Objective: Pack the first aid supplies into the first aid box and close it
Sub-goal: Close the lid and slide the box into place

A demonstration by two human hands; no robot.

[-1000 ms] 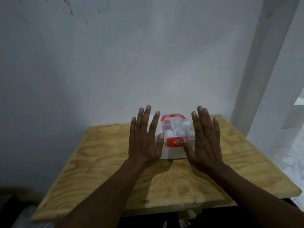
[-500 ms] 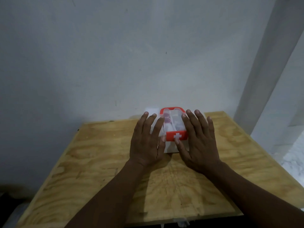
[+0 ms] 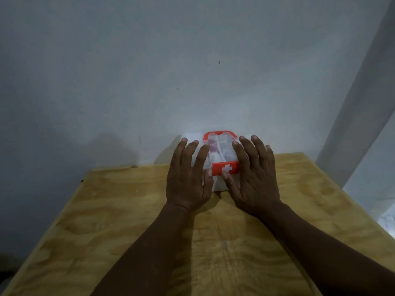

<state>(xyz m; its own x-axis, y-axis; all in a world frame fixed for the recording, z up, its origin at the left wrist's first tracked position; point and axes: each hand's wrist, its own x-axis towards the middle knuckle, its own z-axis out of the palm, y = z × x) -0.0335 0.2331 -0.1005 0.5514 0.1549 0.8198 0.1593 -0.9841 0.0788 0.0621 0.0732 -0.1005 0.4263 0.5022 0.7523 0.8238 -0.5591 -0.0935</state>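
A small clear first aid box [image 3: 220, 155] with a red handle and a red latch bearing a white cross stands at the far edge of the wooden table [image 3: 106, 221]. Through its clear lid I see small supplies, some with pinkish tops. My left hand [image 3: 189, 176] lies flat over the box's left side with fingers spread. My right hand [image 3: 253, 174] lies flat over its right side, and its thumb touches the red latch. Much of the box is hidden under both hands.
A plain pale wall [image 3: 149, 71] rises right behind the table. A white post or door frame [image 3: 359, 114] slants up at the right. The table's right edge drops off to a pale floor [image 3: 384, 218].
Both hands have closed in from beside the box to rest on its top. The view has shifted so the box sits nearer the wall in the picture.
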